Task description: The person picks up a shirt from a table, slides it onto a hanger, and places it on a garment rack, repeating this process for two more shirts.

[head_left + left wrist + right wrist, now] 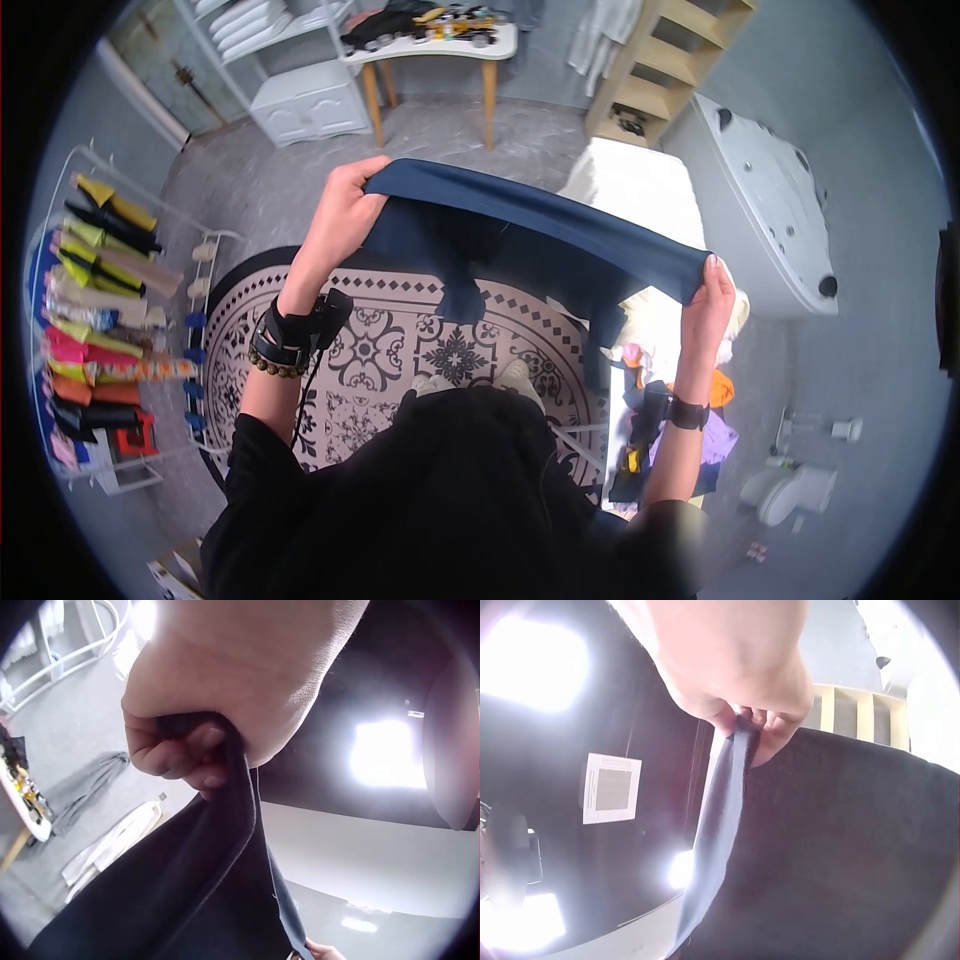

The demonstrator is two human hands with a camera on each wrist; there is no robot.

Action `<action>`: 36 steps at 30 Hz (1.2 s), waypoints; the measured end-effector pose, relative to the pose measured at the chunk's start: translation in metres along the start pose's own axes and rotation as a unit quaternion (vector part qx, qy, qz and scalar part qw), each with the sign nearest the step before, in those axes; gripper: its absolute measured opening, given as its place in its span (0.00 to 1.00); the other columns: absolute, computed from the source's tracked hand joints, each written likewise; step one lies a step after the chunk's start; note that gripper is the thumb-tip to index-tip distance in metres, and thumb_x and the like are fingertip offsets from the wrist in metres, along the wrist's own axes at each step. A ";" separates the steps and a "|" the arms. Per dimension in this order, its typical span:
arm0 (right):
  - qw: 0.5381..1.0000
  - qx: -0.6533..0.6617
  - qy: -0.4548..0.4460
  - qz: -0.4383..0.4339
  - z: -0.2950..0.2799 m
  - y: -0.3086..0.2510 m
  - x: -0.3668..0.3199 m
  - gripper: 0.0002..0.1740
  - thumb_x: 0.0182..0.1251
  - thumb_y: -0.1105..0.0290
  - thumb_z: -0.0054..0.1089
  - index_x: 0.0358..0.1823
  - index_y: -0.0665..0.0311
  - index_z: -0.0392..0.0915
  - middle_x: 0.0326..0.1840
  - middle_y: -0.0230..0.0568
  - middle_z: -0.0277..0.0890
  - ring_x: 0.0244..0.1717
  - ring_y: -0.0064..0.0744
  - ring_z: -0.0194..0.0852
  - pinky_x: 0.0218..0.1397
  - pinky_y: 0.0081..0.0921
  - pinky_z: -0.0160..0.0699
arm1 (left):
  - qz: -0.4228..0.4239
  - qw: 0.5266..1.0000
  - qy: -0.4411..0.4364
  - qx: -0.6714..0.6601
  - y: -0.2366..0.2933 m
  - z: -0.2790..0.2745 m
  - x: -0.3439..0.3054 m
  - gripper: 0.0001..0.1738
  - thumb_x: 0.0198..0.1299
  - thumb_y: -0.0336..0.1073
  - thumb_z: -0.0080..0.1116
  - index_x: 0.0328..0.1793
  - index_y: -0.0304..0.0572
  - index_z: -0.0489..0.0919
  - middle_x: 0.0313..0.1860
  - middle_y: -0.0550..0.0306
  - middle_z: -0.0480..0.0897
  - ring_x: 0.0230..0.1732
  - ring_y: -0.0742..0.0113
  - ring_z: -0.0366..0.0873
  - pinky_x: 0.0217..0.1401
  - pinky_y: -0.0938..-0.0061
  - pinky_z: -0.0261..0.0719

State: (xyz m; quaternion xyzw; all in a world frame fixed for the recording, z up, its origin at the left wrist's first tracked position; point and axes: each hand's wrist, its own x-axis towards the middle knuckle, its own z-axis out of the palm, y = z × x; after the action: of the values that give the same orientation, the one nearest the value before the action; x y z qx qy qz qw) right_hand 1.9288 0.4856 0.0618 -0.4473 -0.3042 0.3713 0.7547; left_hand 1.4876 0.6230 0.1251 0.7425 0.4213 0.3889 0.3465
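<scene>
So the main thing here is a big piece of navy fabric (520, 212), stretched in the air between both hands, in front of the person and above the rug. The left hand (346, 212) has its fingers curled tightly round one end, with the cloth bunched in the fist, while the right hand (711, 308) pinches the other end between thumb and fingers. Fabric looks matte and pretty smooth, with a folded-over band along the top that slants down toward the right hand, and darker, looser folds hanging underneath. Up close from the left wrist you get a thin pale line running along one edge. There's a bracelet of round beads (278, 366) on the left wrist too. The rug (365, 350) has a curved outline, a dark border and black tile-style florals on a pale ground. Off to the left is a row of hanging garments (100, 345), lots of neon yellow and pink. A soft heap of clothes (712, 437), purple and orange bits included, sits by the right forearm. Further back: a white-topped table (405, 47) on wooden legs, a pale wood shelf (665, 65) and a glossy white tub (765, 200).
</scene>
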 end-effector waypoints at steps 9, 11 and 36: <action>0.995 0.020 -0.076 0.061 0.150 0.068 -0.016 0.15 0.79 0.61 0.56 0.49 0.68 0.81 0.46 0.39 0.83 0.46 0.26 0.81 0.53 0.25 0.79 | -0.039 0.987 0.016 -0.156 -0.026 -0.109 -0.107 0.11 0.70 0.28 0.52 0.42 0.23 0.80 0.36 0.61 0.84 0.40 0.78 0.76 0.44 0.79 0.75; 0.985 0.032 -0.149 0.079 0.198 0.092 -0.021 0.19 0.82 0.58 0.50 0.56 0.68 0.77 0.54 0.41 0.82 0.57 0.34 0.79 0.63 0.37 0.76 | -0.150 0.965 -0.002 -0.217 -0.052 -0.123 -0.135 0.14 0.72 0.32 0.54 0.43 0.26 0.85 0.33 0.68 0.84 0.34 0.83 0.76 0.35 0.83 0.75; 0.654 -0.191 -0.732 -0.001 0.607 0.444 -0.329 0.39 0.57 0.65 0.77 0.65 0.73 0.65 0.61 0.53 0.70 0.62 0.50 0.70 0.65 0.39 0.69 | -0.239 0.812 0.500 -0.185 -0.144 -0.342 -0.265 0.19 0.78 0.42 0.46 0.46 0.31 0.79 0.38 0.64 0.82 0.39 0.79 0.75 0.44 0.77 0.77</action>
State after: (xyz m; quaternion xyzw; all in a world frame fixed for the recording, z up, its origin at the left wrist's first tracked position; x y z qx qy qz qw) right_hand 1.1434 0.6285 -0.1283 -0.1654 -0.8225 0.5115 0.1859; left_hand 1.0486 0.5085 0.0843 0.2436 0.6205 0.6822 0.3004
